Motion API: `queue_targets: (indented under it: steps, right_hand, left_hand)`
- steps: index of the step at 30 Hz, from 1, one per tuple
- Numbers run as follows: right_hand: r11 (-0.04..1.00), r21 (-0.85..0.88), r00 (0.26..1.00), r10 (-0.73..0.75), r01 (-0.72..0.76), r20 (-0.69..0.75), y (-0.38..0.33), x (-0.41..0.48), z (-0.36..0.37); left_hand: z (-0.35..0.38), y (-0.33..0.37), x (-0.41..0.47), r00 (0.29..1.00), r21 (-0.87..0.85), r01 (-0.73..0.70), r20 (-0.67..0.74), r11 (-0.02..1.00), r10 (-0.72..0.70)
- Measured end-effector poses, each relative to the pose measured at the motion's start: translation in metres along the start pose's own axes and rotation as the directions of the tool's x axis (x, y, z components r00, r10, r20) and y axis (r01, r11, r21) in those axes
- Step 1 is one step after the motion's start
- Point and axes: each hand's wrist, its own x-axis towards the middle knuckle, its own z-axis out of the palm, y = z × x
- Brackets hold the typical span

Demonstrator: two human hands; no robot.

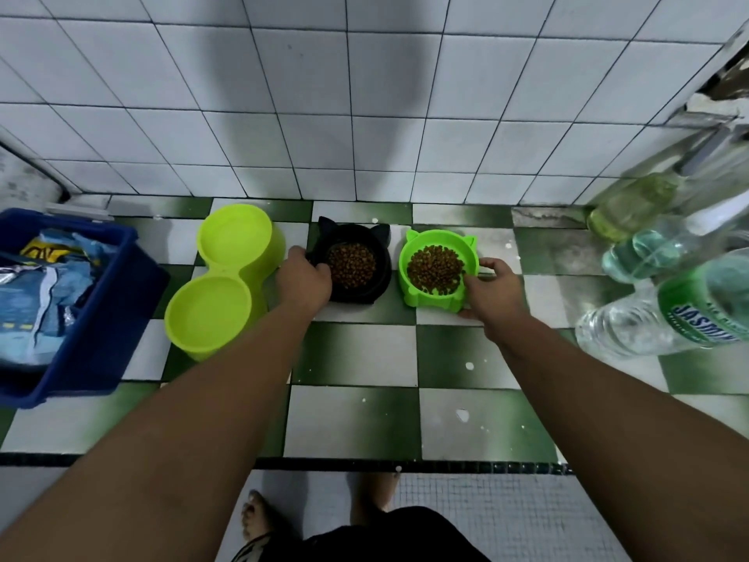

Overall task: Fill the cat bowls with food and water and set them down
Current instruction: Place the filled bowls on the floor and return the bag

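Black bowl [383, 270], green bowl [435, 239] in hands [304, 279]

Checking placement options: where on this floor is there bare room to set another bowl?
Bare tiles lie before the black bowl and green bowl, between the forearms. A narrower gap separates green bowl from bottles. From blue crate to double bowl is crowded.

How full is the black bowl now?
Full of food: brown kibble fills the black bowl, whose rim the left hand grips; the right hand grips the green bowl.
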Motion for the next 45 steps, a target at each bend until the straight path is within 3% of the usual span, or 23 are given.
queue_targets:
  steps: [5, 11, 21, 28, 36, 40, 45]
  right_hand:
    - [1.000, 0.015, 1.000, 0.002, -0.002, 0.029, -0.003, -0.004, -0.001]
    - [0.998, 0.061, 0.999, -0.034, 0.032, 0.029, -0.017, -0.014, 0.003]
    - [0.974, 0.122, 0.976, -0.202, 0.191, 0.086, -0.072, -0.090, 0.034]
    - [0.946, 0.145, 0.913, -0.318, 0.289, 0.257, -0.099, -0.198, 0.088]
    - [0.947, 0.094, 0.772, -0.306, 0.308, 0.558, -0.077, -0.348, 0.193]
    - [0.926, 0.066, 0.652, -0.311, 0.371, 0.692, -0.053, -0.425, 0.256]
    - [0.914, -0.004, 0.479, -0.208, 0.405, 0.853, -0.020, -0.506, 0.343]
  left_hand:
    - [-0.012, -0.004, -0.006, 0.996, -0.131, -0.058, 0.055, 0.990, 0.066]
    - [-0.037, -0.002, -0.018, 0.997, -0.338, -0.018, 0.065, 0.941, 0.043]
    - [-0.150, -0.019, -0.060, 0.990, -0.387, -0.119, -0.118, 0.915, 0.078]
    - [-0.263, -0.103, -0.134, 0.961, -0.390, -0.130, -0.277, 0.912, 0.018]
    - [-0.370, -0.251, -0.264, 0.900, -0.532, 0.010, -0.364, 0.847, -0.239]
    - [-0.416, -0.332, -0.323, 0.819, -0.595, 0.083, -0.416, 0.799, -0.395]
    - [-0.457, -0.420, -0.388, 0.673, -0.689, 0.119, -0.473, 0.714, -0.569]
